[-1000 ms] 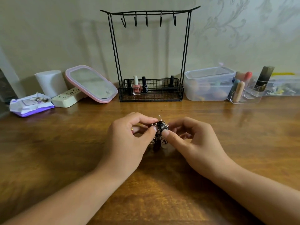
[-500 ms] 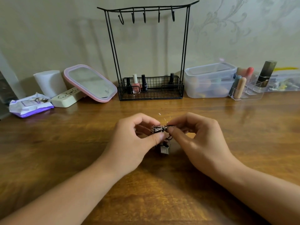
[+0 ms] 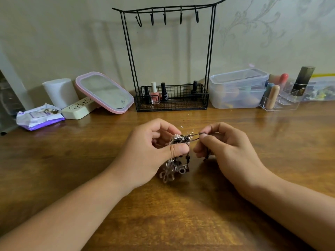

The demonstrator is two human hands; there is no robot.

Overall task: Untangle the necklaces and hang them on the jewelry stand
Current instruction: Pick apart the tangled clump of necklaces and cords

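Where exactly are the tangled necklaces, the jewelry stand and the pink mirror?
tangled necklaces (image 3: 178, 140): head view, knotted middle.
jewelry stand (image 3: 210, 51): head view, right upright.
pink mirror (image 3: 104, 91): head view, glass face.

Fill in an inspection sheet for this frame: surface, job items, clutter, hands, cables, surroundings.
Surface: brown wooden table, glossy.
Job's things: tangled necklaces held above the table between both hands, loops dangling; black wire jewelry stand at the back, all five hooks bare, nail polish bottles in its basket.
Clutter: pink-rimmed mirror, white cylinder, purple-and-white packet, clear lidded box, clear organiser with makeup sticks.
Hands: left hand grips the knot; right hand pinches a strand pulled out of it.
Cables: nothing seen.
Surroundings: pale patterned wall behind.
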